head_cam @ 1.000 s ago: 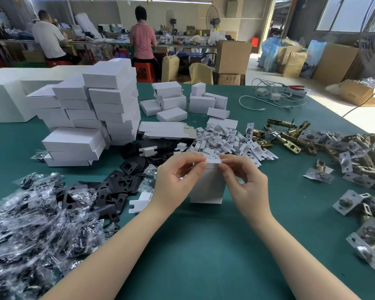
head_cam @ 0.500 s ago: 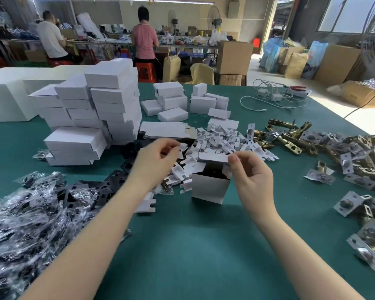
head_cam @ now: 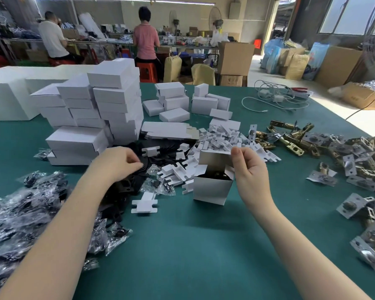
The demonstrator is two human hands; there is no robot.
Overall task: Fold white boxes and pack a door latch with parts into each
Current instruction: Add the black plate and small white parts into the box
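A small white box (head_cam: 211, 188) stands upright on the green table (head_cam: 182, 245), its top flaps open and dark metal parts showing inside. My right hand (head_cam: 250, 169) pinches the raised lid flap at the box's right top corner. My left hand (head_cam: 117, 164) reaches left of the box into a pile of flat black plates (head_cam: 126, 182) and pinches one between thumb and fingers. White card inserts (head_cam: 217, 144) lie heaped behind the box. Brass door latches (head_cam: 290, 139) spread across the right side.
Stacks of closed white boxes (head_cam: 100, 111) rise at the back left. Plastic bags of black parts (head_cam: 20, 217) cover the near left. Flat unfolded boxes (head_cam: 169, 129) lie behind the black plates. White cables (head_cam: 275, 98) sit far right. Two people work at benches beyond.
My left hand left the box top and moved left to the black plates. My right hand stayed at the box and lifted its lid flap open.
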